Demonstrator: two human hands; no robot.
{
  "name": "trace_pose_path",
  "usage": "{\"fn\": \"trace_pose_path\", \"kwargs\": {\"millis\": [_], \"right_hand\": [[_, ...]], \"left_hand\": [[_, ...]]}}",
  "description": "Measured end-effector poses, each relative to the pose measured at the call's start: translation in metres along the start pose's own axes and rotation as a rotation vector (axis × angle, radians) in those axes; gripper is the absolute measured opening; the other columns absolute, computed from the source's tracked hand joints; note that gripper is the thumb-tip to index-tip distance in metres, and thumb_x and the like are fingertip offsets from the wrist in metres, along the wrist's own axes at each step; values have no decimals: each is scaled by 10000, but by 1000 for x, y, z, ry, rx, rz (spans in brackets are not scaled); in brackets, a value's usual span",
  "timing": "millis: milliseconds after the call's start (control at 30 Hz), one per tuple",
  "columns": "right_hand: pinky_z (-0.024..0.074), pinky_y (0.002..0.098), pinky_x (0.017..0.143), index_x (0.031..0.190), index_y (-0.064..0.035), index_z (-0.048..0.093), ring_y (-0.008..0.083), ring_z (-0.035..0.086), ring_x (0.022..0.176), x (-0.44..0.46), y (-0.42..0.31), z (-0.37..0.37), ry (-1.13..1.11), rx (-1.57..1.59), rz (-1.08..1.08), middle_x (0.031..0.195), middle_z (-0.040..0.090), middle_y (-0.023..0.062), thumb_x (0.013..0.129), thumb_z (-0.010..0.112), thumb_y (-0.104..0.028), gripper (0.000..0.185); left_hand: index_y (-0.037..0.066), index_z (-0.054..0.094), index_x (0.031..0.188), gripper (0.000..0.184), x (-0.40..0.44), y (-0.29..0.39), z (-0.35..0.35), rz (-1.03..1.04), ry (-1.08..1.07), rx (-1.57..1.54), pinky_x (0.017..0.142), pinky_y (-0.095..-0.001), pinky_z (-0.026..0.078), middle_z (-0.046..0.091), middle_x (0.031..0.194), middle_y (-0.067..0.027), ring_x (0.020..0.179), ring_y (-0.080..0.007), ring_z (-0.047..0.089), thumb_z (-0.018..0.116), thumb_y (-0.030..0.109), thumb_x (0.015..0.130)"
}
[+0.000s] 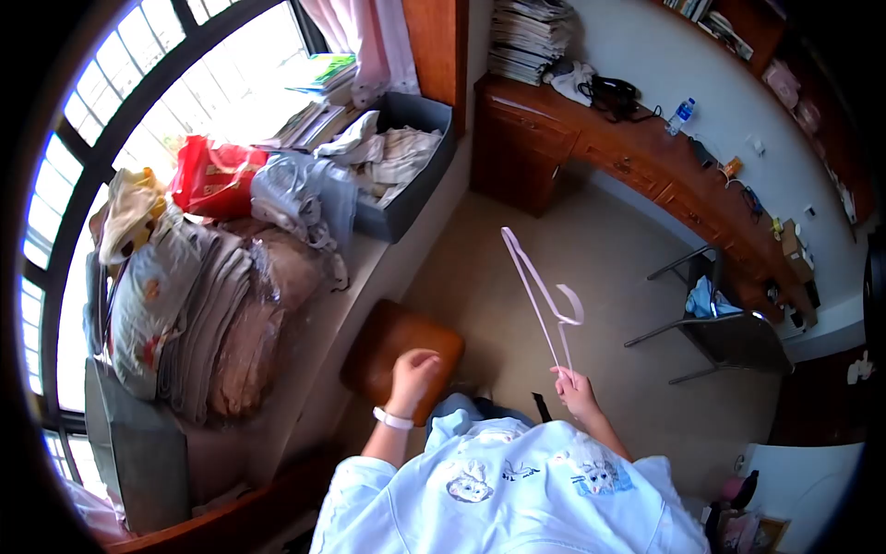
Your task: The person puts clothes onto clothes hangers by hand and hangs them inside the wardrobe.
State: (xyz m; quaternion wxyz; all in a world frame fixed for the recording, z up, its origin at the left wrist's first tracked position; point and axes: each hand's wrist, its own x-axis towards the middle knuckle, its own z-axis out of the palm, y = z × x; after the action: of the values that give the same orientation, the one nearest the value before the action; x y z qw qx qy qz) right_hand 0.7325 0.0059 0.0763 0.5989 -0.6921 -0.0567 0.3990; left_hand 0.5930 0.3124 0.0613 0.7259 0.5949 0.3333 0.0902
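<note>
A pale pink clothes hanger (543, 291) is held up in front of me by one end, its hook toward the right. Pinched around that end is my right hand (578, 395). My left hand (415, 377), with a white band on the wrist, hovers over a brown stool (369, 355). Its fingers are curled in and nothing shows in them. Both hands are apart from each other, in front of my light blue shirt (517, 503).
Folded bedding (198, 314), a red bag (217, 175) and a grey storage box (429, 157) with clothes crowd the window ledge at left. A wooden desk (637, 171) curves along the far wall. A folding chair (729, 337) stands at right.
</note>
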Motion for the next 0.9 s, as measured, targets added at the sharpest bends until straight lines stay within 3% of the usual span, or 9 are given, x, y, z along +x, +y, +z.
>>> {"fn": "trace_pose_path", "kwargs": {"millis": [100, 233, 367, 600, 700, 733, 767, 833, 900], "right_hand": [[299, 193, 365, 1096, -17, 489, 48, 357, 404, 11, -10, -29, 54, 204, 20, 601, 448, -6, 941, 385, -186, 251], [357, 192, 394, 1049, -24, 499, 51, 425, 436, 42, -26, -59, 169, 175, -33, 606, 465, -2, 929, 406, -148, 196], [395, 190, 439, 958, -22, 505, 53, 473, 490, 97, -60, -75, 160, 5, -94, 620, 492, -2, 892, 452, -66, 95], [422, 199, 479, 979, -27, 488, 61, 485, 518, 208, -128, -84, 141, -44, -97, 627, 485, 6, 891, 455, -59, 100], [392, 184, 456, 981, -5, 491, 43, 463, 505, 249, -153, -77, 157, -16, -127, 629, 480, -3, 885, 473, -59, 112], [383, 184, 452, 980, -6, 491, 41, 458, 502, 260, -163, -76, 166, -28, -137, 628, 479, -5, 883, 479, -60, 112], [375, 184, 448, 979, -7, 492, 40, 453, 498, 272, -173, -76, 172, -45, -147, 627, 478, -7, 881, 484, -61, 112], [361, 185, 442, 999, -6, 491, 39, 442, 490, 298, -193, -73, 146, -66, -105, 632, 478, -8, 877, 490, -56, 132], [363, 178, 457, 1035, -10, 481, 38, 444, 507, 331, -210, -73, 48, -49, -164, 667, 485, -10, 867, 504, -47, 174]], "left_hand": [[10, 642, 796, 172, 84, 31, -24, 464, 307, 727, 679, -359, 477, 612, 775, -134, 733, -284, 583, 654, 113, 659], [61, 632, 718, 131, 218, 88, -80, 661, 646, 1406, 882, -412, 370, 505, 1082, -165, 1057, -330, 442, 652, 160, 635], [61, 645, 823, 215, 339, 147, -114, 550, 877, 1474, 1017, -469, 207, 383, 1294, -161, 1255, -326, 262, 605, 218, 681], [146, 619, 1098, 354, 485, 226, -153, 51, 602, 1837, 1044, -538, -9, 234, 1431, -66, 1335, -341, 102, 478, 201, 778], [140, 599, 1121, 373, 513, 243, -164, -131, 436, 1835, 1039, -565, 36, 355, 1357, -75, 1324, -302, 180, 523, 167, 757], [111, 609, 1082, 345, 520, 259, -161, -147, 440, 1770, 1027, -590, 72, 468, 1235, -92, 1231, -258, 369, 555, 145, 744], [88, 607, 1058, 324, 536, 259, -170, -3, 485, 1715, 1018, -504, 235, 538, 1105, -112, 1098, -253, 499, 580, 157, 742], [-14, 640, 920, 244, 548, 295, -178, 316, 449, 1075, 751, -298, 473, 639, 897, -161, 863, -283, 615, 584, 157, 755], [-38, 644, 881, 137, 525, 339, -160, 611, 337, 358, 681, -233, 458, 655, 861, -86, 775, -132, 603, 589, 19, 768]]}}
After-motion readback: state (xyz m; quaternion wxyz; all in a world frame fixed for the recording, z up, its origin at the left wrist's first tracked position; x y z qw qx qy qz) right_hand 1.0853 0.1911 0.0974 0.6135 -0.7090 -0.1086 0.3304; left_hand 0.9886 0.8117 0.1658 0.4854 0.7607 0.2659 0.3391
